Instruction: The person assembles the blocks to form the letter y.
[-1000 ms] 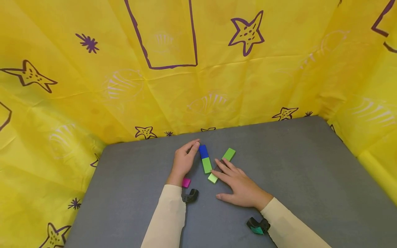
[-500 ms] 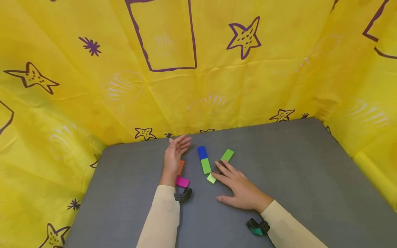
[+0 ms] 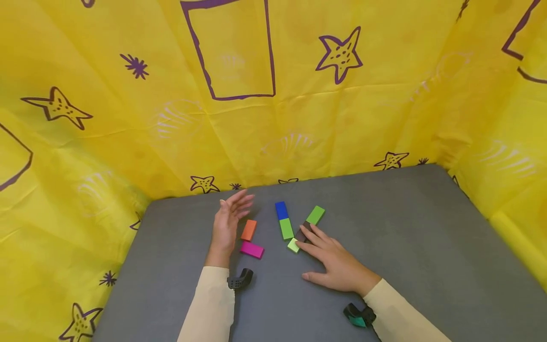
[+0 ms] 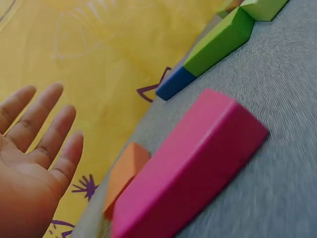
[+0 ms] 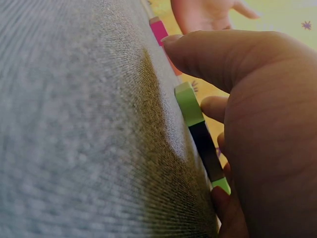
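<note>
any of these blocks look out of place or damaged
No visible damage. At left, the orange block and pink block look askew: angled to each other, while the blue block and its green neighbour line up.

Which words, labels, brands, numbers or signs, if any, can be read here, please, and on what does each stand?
None: no text is readable.
The pink block, orange block, blue block, dark block and green blocks look plain where visible.
The yellow cloth bears drawings, such as starfish, not writing.
Any marking on the wrist bands is too small to read.
</note>
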### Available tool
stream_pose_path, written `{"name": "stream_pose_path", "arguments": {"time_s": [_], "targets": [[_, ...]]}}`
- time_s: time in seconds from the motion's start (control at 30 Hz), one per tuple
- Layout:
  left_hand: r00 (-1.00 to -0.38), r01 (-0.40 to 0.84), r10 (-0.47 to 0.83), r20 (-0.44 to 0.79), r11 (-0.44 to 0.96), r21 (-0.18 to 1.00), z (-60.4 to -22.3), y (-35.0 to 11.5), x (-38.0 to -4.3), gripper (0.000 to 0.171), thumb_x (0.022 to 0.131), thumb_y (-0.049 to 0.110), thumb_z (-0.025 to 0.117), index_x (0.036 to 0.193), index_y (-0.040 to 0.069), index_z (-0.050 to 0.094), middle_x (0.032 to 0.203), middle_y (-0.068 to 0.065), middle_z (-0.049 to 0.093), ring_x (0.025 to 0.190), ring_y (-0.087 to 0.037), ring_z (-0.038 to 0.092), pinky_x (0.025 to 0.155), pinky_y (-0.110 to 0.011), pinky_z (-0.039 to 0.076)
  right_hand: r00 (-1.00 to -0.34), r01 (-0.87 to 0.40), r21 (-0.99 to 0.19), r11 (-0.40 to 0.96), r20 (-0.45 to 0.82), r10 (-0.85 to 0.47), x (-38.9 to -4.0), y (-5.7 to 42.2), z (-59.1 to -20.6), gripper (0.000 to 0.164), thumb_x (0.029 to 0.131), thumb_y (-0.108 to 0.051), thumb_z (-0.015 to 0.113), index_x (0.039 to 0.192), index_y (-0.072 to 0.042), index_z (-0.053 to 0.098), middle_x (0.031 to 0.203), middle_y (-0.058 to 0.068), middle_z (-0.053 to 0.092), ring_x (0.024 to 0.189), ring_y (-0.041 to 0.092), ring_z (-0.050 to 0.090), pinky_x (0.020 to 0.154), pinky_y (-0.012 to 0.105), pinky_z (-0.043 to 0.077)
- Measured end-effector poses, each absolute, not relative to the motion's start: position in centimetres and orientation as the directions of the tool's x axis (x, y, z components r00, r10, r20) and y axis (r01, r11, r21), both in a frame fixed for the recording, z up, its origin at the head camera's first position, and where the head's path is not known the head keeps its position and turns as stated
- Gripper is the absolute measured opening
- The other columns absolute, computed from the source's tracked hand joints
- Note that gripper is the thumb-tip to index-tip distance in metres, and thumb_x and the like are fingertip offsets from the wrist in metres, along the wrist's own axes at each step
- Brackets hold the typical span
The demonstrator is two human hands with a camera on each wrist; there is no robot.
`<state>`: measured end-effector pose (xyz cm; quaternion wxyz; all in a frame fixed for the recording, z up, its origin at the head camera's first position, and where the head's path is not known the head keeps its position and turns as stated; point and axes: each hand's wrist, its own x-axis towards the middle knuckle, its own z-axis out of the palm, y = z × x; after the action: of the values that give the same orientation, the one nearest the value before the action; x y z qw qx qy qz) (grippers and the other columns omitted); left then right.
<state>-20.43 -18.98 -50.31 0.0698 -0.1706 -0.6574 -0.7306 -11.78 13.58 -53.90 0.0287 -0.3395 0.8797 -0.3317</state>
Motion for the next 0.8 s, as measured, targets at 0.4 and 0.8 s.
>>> {"name": "stream_pose_path", "arguments": {"time_s": [0.4, 0.8], "targets": [[-0.908, 0.333, 0.234, 0.348, -0.099, 0.938, -48.8, -21.4, -17.1, 0.088, 0.115, 0.063, 0.024, 0.161, -0.012, 0.038, 0.151, -0.038, 0.052, 0.131, -0.051, 0.056, 0.095, -0.058, 0.054, -0.772, -0.568, -0.615, 0.547, 0.167, -0.613, -11.7, 13.8, -53.9, 0.078, 0.102, -0.051, 0.076, 0.168, -0.019, 0.047, 0.18, 0.005, 0.021, 0.165, 0.031, 0.008, 0.116, 0.075, 0.029], [-0.916, 0.3, 0.277, 0.289, -0.004, 0.954, -50.7, -23.2, -12.9, 0.075, 0.119, 0.049, 0.015, 0.162, -0.009, 0.038, 0.152, -0.036, 0.053, 0.135, -0.05, 0.053, 0.1, -0.05, 0.051, -0.768, -0.576, -0.607, 0.547, 0.174, -0.616, -11.7, 13.8, -54.1, 0.077, 0.103, -0.051, 0.074, 0.168, -0.02, 0.047, 0.179, 0.006, 0.023, 0.165, 0.033, 0.009, 0.115, 0.075, 0.029]]}}
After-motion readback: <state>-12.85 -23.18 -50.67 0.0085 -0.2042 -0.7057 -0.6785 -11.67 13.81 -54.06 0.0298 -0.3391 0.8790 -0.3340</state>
